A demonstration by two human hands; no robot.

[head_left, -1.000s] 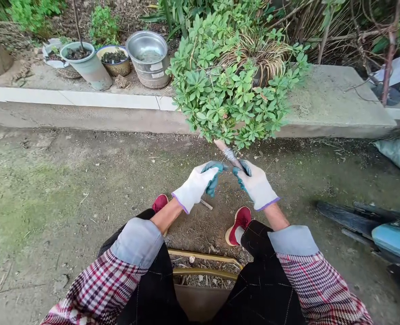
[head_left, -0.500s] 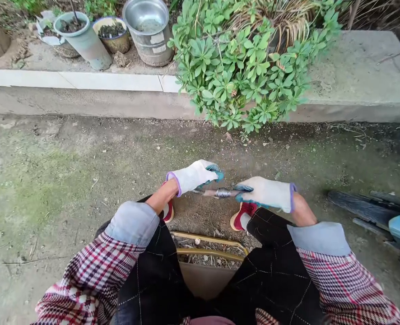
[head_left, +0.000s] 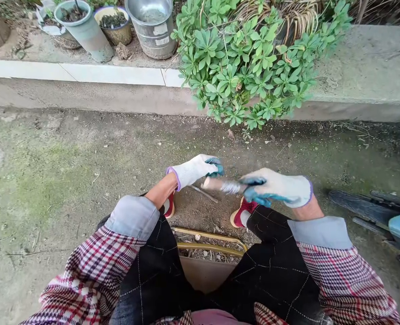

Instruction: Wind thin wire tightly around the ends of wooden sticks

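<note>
My right hand (head_left: 274,187), in a white glove with a blue-green palm, is closed round a wooden stick (head_left: 213,183) wound with silvery wire (head_left: 231,187). The stick's pale cut end points left, and motion blurs it a little. My left hand (head_left: 202,169), gloved alike, is just up and left of that end, apart from it. Its fingers are curled together, and what they hold, if anything, is hidden. Below the stick's free end a thin grey rod (head_left: 204,194) shows between my feet; it seems to lie on the ground.
A low ledge (head_left: 118,74) runs across the back, bearing a leafy green plant (head_left: 240,67), a metal pot (head_left: 151,27), a pale green flowerpot (head_left: 85,34) and an enamel bowl (head_left: 114,25). A dark wheel (head_left: 359,205) stands at right. Yellow metal bars (head_left: 210,246) lie between my legs.
My right hand has moved slightly right and turned, drawing the wire-wound stick away from my left hand. The thin rod beneath now shows more fully. The view has shifted a little.
</note>
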